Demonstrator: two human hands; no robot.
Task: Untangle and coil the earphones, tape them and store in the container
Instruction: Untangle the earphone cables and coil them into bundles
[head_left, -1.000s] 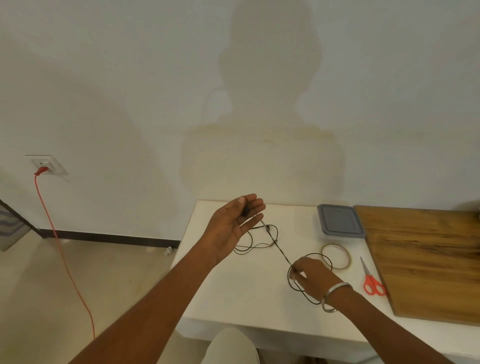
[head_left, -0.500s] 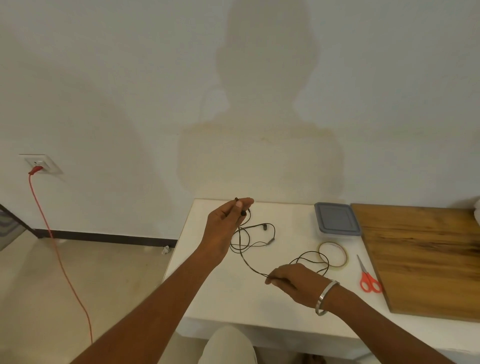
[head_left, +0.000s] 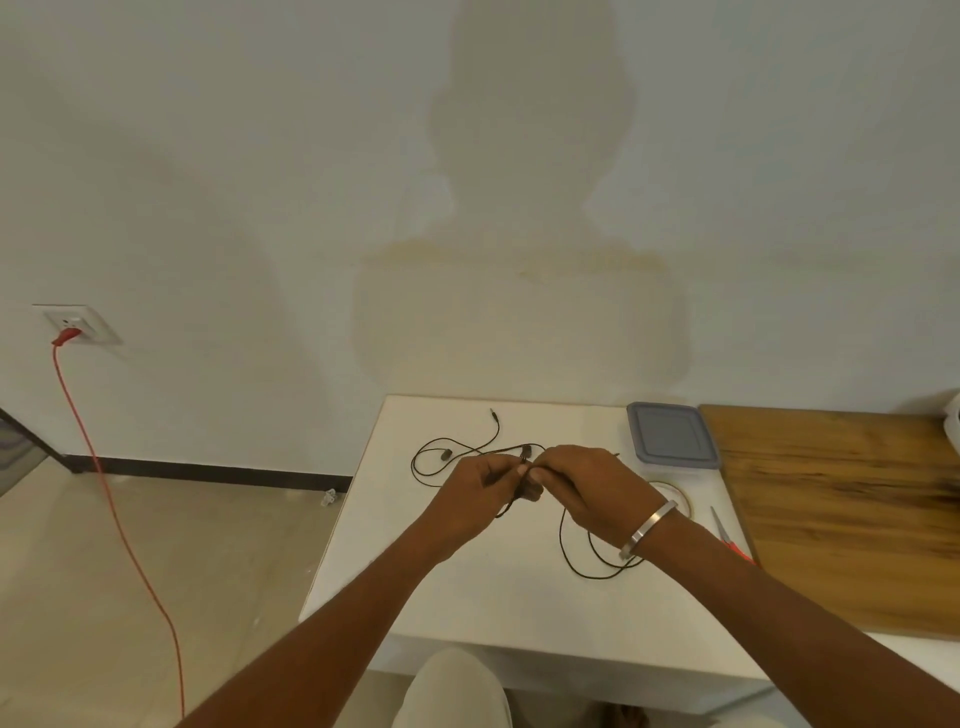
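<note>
Earphones (head_left: 470, 451) front and centre, black cable strung across the white surface (head_left: 467, 587), and both hands are on it at once. One length loops out to the left past a small dark earbud, and the jack end trails up toward the far edge, lying flat on the top. Another slack loop curls down and to the right, passing under the right wrist. In the middle, the left hand (head_left: 475, 493) and the right hand (head_left: 584, 486) meet fingertip to fingertip just above the top, each grip closed in a pinch on the cable, fingers curled in tight around the same short stretch of wire. Whether a knot sits between them is too small to tell. On the right wrist, a silver bangle (head_left: 649, 527). Just beyond that hand, a roll of tape (head_left: 675, 496) lies flat, partly hidden by the wrist. Behind it at the far right corner sits the container (head_left: 670, 436), grey lid on. Red-handled scissors (head_left: 727, 535) peek out beside the right forearm, mostly covered. Next along, a wooden board (head_left: 841, 514) takes up the right side. Out to the left, a red cable (head_left: 119, 519) drops from a wall socket (head_left: 78, 325) down to the floor.
</note>
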